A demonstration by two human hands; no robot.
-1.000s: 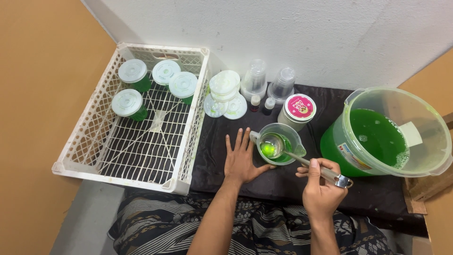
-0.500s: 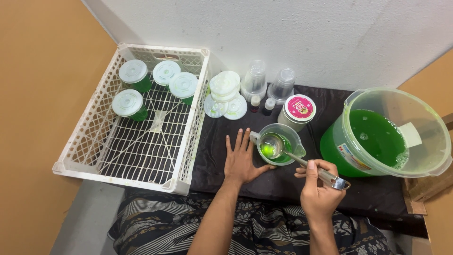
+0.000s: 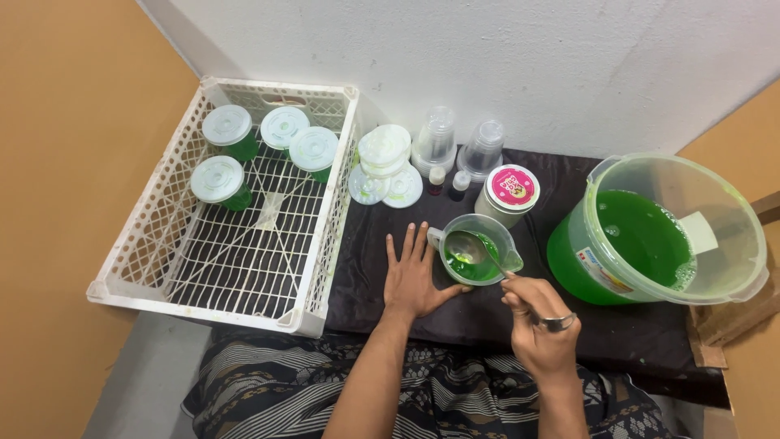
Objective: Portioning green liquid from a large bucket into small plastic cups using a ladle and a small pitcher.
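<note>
A small clear jug [image 3: 475,250] sits on the dark cloth [image 3: 382,244] in the middle of the scene, and it has bright green liquid in the bottom. A metal spoon [image 3: 479,254] dips into the green liquid, with its bowl near the left side of the jug. The right hand [image 3: 540,321] is closed around the handle of the spoon, just near and right of the jug. The left hand [image 3: 414,276] lies flat on the cloth with its fingers spread wide, holding nothing, and its thumb is just beside the jug. To the right stands a big clear bucket [image 3: 658,232] with a lot of the same green liquid in it. Just past the jug is a tub with a pink lid [image 3: 508,191]. Farther back are two small bottles [image 3: 448,180], stacks of clear cups [image 3: 459,142] and a pile of white lids [image 3: 383,158]. On the left is a white plastic crate [image 3: 236,199]. Four green cups with lids [image 3: 260,150] stand in its far end, close together.
</note>
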